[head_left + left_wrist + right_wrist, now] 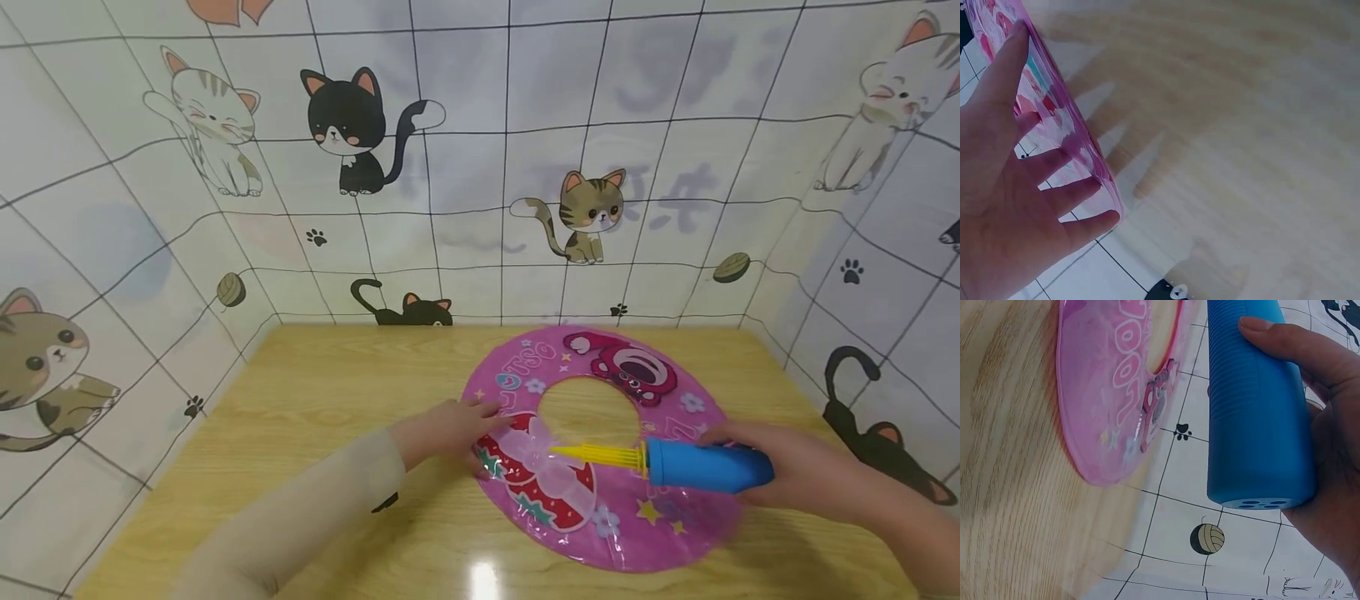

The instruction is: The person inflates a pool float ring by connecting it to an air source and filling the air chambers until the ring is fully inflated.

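A pink swim ring (637, 542) with strawberry, flower and bear prints lies on the table, low and thin at its edge. My left hand (450, 429) rests at the ring's left rim; in the left wrist view its fingers are spread and fairly straight along the pink edge (1069, 112). In my right hand (806, 471) I grip a blue hand pump (705, 467) by its barrel. The pump's yellow nozzle (600, 454) points left over the ring, near the strawberry print. The right wrist view shows the thumb across the blue pump (1260, 437) and small holes in its end.
The wood-grain table (352, 375) reaches back to a white grid-patterned wall covering (465, 208) printed with cats. Similar side panels stand at left and right. A bright light reflection lies on the table near the front.
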The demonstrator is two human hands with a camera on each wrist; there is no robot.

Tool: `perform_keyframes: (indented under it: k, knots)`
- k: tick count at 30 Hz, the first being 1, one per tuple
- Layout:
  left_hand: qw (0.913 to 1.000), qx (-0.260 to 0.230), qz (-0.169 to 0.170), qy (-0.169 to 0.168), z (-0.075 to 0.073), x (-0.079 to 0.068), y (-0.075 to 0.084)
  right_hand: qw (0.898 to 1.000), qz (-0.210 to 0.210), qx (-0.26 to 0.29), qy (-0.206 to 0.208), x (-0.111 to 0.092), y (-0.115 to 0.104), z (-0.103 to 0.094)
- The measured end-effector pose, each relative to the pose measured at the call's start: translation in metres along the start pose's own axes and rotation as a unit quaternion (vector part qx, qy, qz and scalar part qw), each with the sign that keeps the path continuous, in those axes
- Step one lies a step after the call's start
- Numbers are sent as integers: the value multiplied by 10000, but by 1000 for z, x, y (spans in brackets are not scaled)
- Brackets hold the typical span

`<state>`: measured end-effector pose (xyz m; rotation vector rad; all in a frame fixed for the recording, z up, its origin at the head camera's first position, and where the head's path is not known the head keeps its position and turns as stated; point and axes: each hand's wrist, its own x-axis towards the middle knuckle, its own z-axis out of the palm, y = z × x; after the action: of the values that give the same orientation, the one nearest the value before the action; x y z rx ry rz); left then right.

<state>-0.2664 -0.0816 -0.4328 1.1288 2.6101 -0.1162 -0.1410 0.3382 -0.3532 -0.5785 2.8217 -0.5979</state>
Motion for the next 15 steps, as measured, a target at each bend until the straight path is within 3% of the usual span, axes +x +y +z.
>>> perform_keyframes:
  k: [9, 15]
  knots:
    - [9987, -285, -421, 93, 13, -35, -7, 9998, 210, 51, -13, 2, 1, -1]
    - [9977, -233, -610, 151, 17, -58, -18, 9999, 90, 51, 14, 1, 3, 0]
